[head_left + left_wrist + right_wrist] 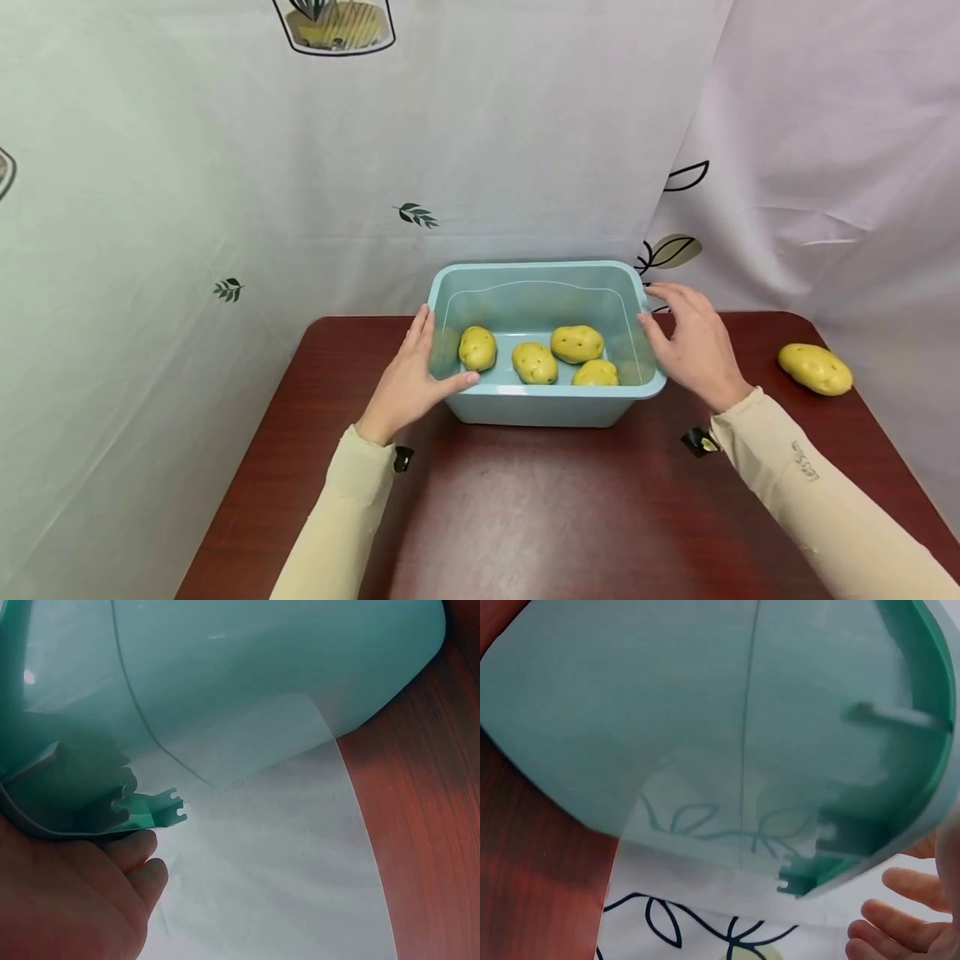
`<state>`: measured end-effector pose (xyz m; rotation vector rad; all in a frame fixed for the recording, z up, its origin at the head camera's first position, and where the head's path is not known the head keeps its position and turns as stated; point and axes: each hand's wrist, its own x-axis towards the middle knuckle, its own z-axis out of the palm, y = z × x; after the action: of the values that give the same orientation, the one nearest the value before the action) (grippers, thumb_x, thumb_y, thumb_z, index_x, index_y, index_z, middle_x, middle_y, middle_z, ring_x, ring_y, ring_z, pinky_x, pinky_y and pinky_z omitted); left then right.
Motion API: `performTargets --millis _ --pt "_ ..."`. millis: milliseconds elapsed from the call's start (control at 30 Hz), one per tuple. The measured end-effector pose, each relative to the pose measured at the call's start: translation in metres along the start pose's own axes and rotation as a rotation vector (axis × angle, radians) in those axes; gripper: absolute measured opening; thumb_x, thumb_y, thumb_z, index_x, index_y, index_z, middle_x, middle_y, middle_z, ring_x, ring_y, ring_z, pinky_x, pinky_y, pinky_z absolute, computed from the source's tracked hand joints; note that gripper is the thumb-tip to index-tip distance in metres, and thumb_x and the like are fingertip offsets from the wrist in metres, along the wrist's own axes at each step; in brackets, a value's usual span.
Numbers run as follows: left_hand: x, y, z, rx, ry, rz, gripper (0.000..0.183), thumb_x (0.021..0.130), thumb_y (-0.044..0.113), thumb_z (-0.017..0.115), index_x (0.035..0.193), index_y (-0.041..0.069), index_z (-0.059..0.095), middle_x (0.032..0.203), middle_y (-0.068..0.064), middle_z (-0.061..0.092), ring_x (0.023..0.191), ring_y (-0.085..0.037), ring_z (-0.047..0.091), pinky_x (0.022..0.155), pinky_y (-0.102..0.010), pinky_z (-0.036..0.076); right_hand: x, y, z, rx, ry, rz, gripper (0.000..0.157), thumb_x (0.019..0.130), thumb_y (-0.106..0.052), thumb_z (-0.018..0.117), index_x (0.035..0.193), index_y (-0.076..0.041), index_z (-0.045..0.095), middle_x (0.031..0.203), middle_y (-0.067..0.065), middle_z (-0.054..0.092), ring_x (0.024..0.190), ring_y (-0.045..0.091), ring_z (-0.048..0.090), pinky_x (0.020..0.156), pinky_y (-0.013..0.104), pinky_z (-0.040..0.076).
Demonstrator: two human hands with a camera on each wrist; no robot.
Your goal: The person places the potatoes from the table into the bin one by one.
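Note:
A light blue plastic tub [540, 408] sits on the table with several yellow potatoes inside, among them one potato [477, 348] at the left and another potato [577, 343] toward the right. My left hand [405, 379] grips the tub's left front corner, thumb over the rim and fingers along the outside. In the left wrist view its fingertips [150, 874] lie right under the rim. My right hand [697, 346] is at the right rim with fingers spread and bent slightly, the thumb tip at the edge. The right wrist view shows its fingers [900, 919] below and outside the rim.
One more potato [815, 369] lies on the dark red wooden table [555, 508] near its right edge. A pale cloth [480, 125] with printed leaves hangs behind the table and along both sides, close behind the tub.

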<state>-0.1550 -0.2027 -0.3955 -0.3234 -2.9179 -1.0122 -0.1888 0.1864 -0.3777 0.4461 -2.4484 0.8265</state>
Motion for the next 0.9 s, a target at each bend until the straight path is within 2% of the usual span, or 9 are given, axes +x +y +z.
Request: performTargets --millis 400,900 --pt "0.0 0.0 0.0 -0.004 0.006 0.005 0.121 0.079 0.078 0.064 0.162 0.014 0.004 0.166 0.015 -0.008 0.154 -0.018 0.008 0.115 -0.055 0.029 -0.009 0.018 -0.014 -0.033 0.01 0.042 0.038 0.092 -0.009 0.069 0.128 0.001 0.065 0.131 0.022 0.06 0.124 0.044 0.049 0.099 0.06 0.039" --pt "-0.001 0.001 0.0 -0.003 0.005 0.002 0.121 0.079 0.077 0.065 0.162 0.013 0.005 0.167 0.015 -0.008 0.154 -0.019 0.008 0.115 -0.055 0.028 -0.02 0.043 -0.024 -0.081 -0.017 0.094 0.04 0.091 -0.011 0.068 0.128 0.002 0.062 0.132 0.025 0.057 0.123 0.048 0.046 0.097 0.062 0.037"
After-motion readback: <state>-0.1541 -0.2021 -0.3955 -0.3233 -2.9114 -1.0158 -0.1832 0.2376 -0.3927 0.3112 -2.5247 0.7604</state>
